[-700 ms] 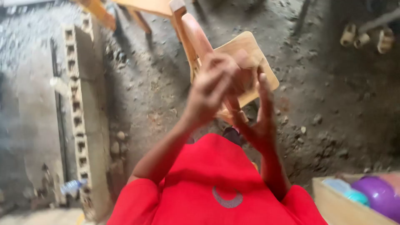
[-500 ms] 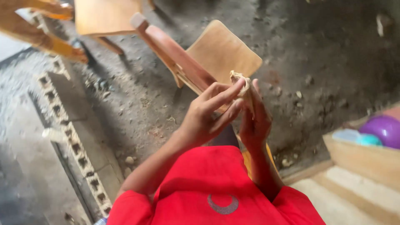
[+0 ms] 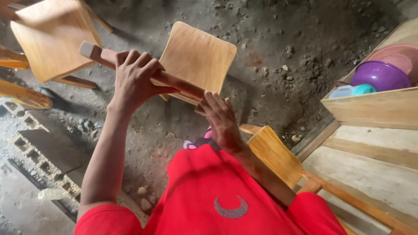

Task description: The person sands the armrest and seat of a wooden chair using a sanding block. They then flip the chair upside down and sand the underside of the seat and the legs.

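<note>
A: Status of the hands?

B: The left hand (image 3: 135,80) is wrapped over a reddish-brown squared wooden rail (image 3: 143,74), fingers curled down over its top, closed on it. The right hand (image 3: 222,119) is laid at the rail's near-right end, fingers extended and only slightly bent; contact is seen, but a full grip cannot be confirmed.

A: Location of the rail?

B: It is held above the dirt floor (image 3: 278,52), running from far left to near right. A pale square plywood seat panel (image 3: 198,56) lies just behind it and appears joined to it; the joint itself is hidden.

A: Handling?

B: Judged stiff and fairly light, dry sanded wood, not slippery. Best gripped mid-rail, with the end supported. The thin panel edge is judged the weaker part.

A: Counts?

B: One rail in hand. Two square seat panels are seen: the one behind the rail and a second pale wooden stool seat (image 3: 54,37) far left. One purple plastic bowl (image 3: 381,74) and one pink basin (image 3: 398,54) are seen far right inside a light timber box (image 3: 370,106).
</note>
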